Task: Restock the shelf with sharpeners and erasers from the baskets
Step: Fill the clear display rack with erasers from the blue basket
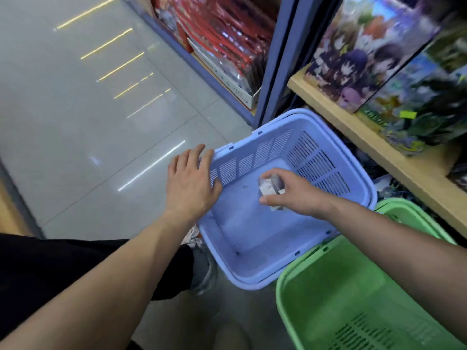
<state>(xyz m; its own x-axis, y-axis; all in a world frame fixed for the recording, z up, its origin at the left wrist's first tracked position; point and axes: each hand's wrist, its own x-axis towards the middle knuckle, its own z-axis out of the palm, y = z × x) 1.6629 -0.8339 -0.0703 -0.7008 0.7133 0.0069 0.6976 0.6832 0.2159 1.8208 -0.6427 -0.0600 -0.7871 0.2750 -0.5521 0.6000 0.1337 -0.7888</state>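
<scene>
A light blue basket [252, 261] stands on the floor in front of me. My left hand [189, 183] rests flat on its left rim, fingers straight. Inside the basket, my right hand [295, 195] pinches a few small packaged items [269, 186], grey and white, too blurred to tell whether they are sharpeners or erasers. The basket's floor around that hand looks bare. A green basket [341, 299] overlaps the blue one at the lower right. Its visible bottom holds nothing.
A wooden shelf [358, 132] at the right carries illustrated boxes [366, 51]. A blue shelving upright [280, 59] stands behind the basket, with red packets [227, 34] beyond it. Grey tiled floor [88, 122] spreads to the left. My black-trousered leg and shoe [202, 269] are beside the blue basket.
</scene>
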